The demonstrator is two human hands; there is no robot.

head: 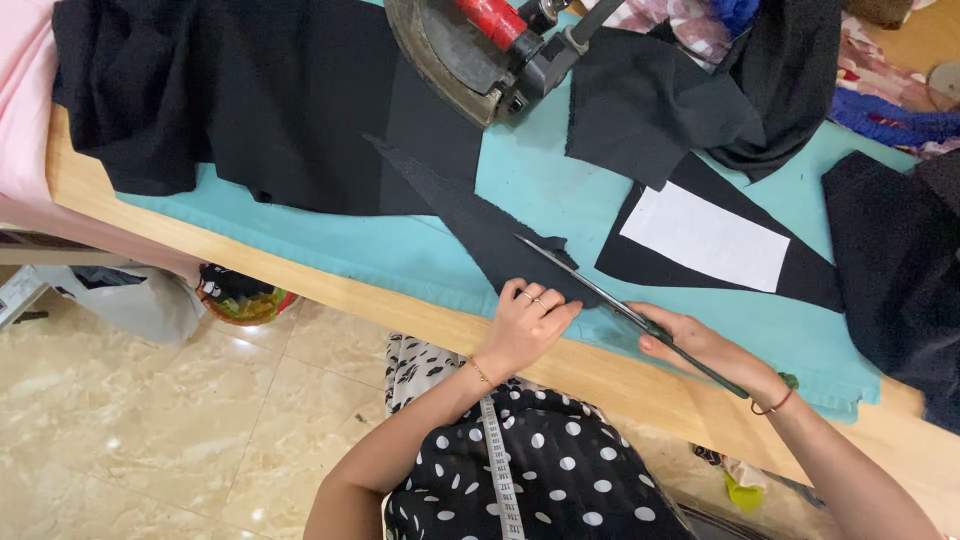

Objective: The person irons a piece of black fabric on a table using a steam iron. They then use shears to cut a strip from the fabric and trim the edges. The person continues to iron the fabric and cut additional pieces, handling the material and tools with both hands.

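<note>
I see my right hand (700, 345) closed round the handles of the scissors (620, 305), fingers wrapped tight, thumb side up. The blades run up and away from that grip toward the far left, and they look nearly shut, their tip lying on a long black strip (480, 225) of cloth. My left hand (525, 322) lies flat just left of the grip, palm down, fingers spread a little and pressing the near end of the strip against the table; it holds nothing, it only pins the cloth. Two rings show on its fingers and a thin bracelet on the wrist.

The strip starts under my left fingers, right beside the blades, and tapers away from the grip toward a big black cloth (260, 100) farther off to the left. Everything rests on a teal cover (540, 190) over a wooden table (300, 275).

Beyond the grip, slightly right, a black triangular piece (700, 190) lies with a white rectangle (705, 238) on top of it. Far past the blade tip sits a heavy iron (450, 50) with a red handle. More black cloth (890, 270) lies to the right of my grip.

A tape measure (497, 460) hangs down my polka-dot front.
</note>
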